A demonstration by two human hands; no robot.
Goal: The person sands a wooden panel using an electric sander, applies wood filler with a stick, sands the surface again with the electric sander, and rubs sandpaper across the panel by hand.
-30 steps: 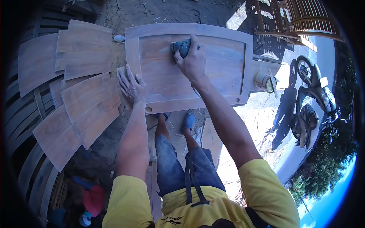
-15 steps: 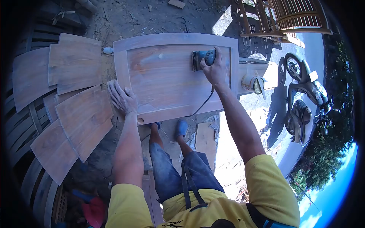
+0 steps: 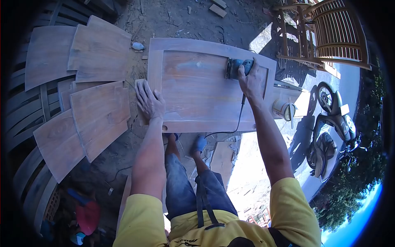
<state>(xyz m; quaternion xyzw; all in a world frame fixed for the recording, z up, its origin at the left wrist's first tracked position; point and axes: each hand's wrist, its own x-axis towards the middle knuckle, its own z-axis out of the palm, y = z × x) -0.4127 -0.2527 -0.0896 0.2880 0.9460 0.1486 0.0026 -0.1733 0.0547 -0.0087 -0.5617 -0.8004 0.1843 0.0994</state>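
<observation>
A framed wooden door panel (image 3: 201,92) lies flat in front of me, its recessed middle streaked reddish-brown and dusted pale. My right hand (image 3: 250,82) is wrapped round a blue-green electric sander (image 3: 235,68), whose pad rests on the panel near its right end. A dark power cord (image 3: 239,117) trails from the sander toward my feet. My left hand (image 3: 150,101) lies on the lower left edge of the frame, palm down, fingers stretched out. Whether a separate wooden piece lies under that palm I cannot tell.
Several thin wooden boards (image 3: 101,117) lie overlapped on slatted furniture at the left. A tub (image 3: 282,109) with a stick across it stands right of the panel. Farther right are a motorcycle (image 3: 331,127) and a slatted wooden chair (image 3: 337,35). A white object (image 3: 138,46) lies beyond the panel's left corner.
My view has turned, so the panel and boards appear shifted and tilted. The sander stays near the panel's right end in my right hand; my left hand keeps its place on the edge.
</observation>
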